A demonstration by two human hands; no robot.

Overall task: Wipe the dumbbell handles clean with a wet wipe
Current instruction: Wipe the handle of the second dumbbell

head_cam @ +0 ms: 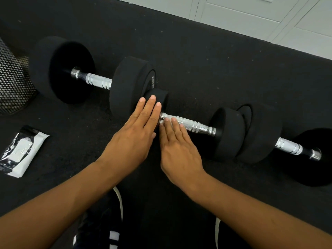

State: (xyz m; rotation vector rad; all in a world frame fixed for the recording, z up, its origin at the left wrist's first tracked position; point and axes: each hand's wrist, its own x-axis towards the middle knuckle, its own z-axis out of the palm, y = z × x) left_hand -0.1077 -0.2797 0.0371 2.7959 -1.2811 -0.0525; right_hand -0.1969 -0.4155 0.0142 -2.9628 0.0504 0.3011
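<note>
Three black dumbbells lie in a row on the black floor mat. The middle dumbbell's chrome handle point(195, 125) runs from centre to right. My left hand point(136, 133) lies flat with straight fingers against that dumbbell's small left weight point(162, 96). My right hand point(179, 150) presses straight fingers on the left end of the same handle. A small white bit, possibly the wet wipe point(161, 122), shows at my right fingertips; most of it is hidden. The left dumbbell's handle point(97, 80) and the right dumbbell's handle point(289, 146) are untouched.
A silver-and-white wipes pack point(21, 151) lies on the mat at the left. A metal mesh bin point(12, 78) stands at the far left edge. White cabinet fronts point(251, 13) line the back right. My dark shoes point(115, 221) are at the bottom.
</note>
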